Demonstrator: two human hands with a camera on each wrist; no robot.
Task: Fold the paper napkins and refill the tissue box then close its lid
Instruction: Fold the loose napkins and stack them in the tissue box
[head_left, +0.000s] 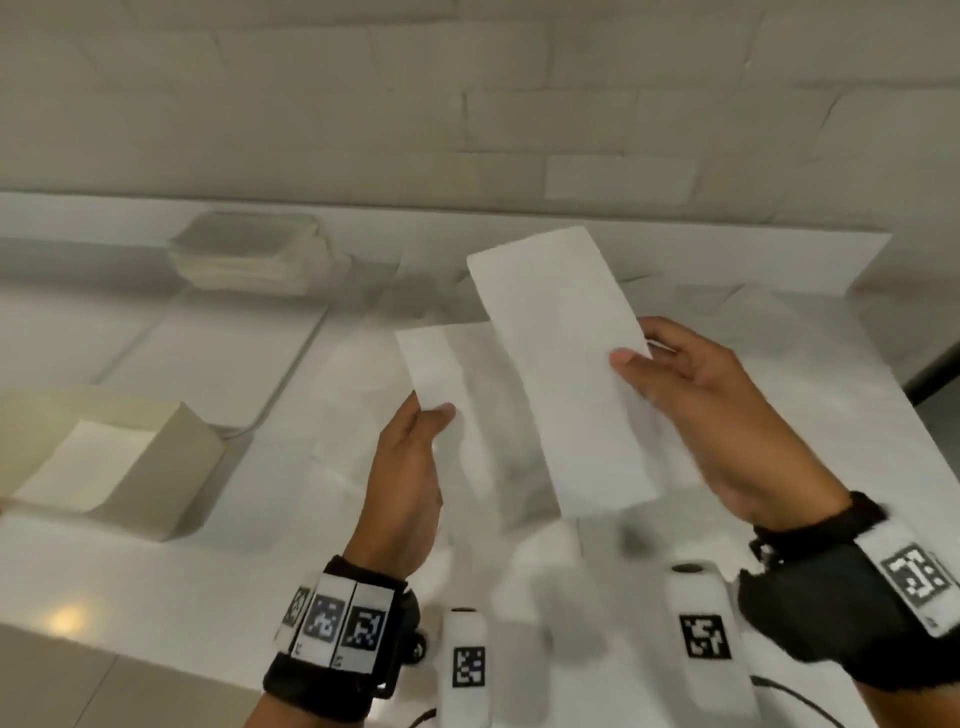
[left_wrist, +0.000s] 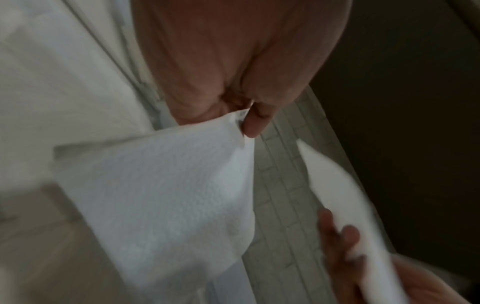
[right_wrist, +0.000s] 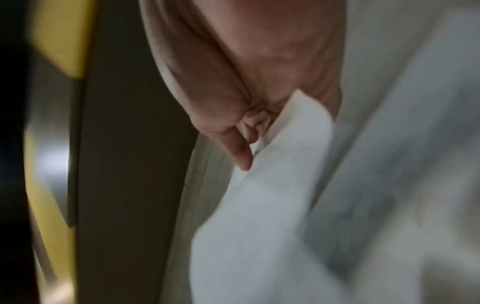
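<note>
White embossed paper — soft, featherlight, tearing easily | right hand (head_left: 722, 415) is pinching a folded napkin (head_left: 561, 374) above the desk (head_left: 779, 332), thumb on top | left hand (head_left: 410, 467) is pinching a narrower napkin strip (head_left: 431, 374) | best held lightly near edges | open tissue box (head_left: 150, 467) sitting left | no readable writing — only coded wrist markers

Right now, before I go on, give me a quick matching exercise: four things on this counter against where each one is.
Things:
1. narrow napkin
2. wide napkin
3. open box
4. napkin stack

Places:
a. far left, by the wall
b. pinched by the right hand
c. near left on the counter
d. pinched by the left hand

Pairs: 1-d, 2-b, 3-c, 4-a
</note>
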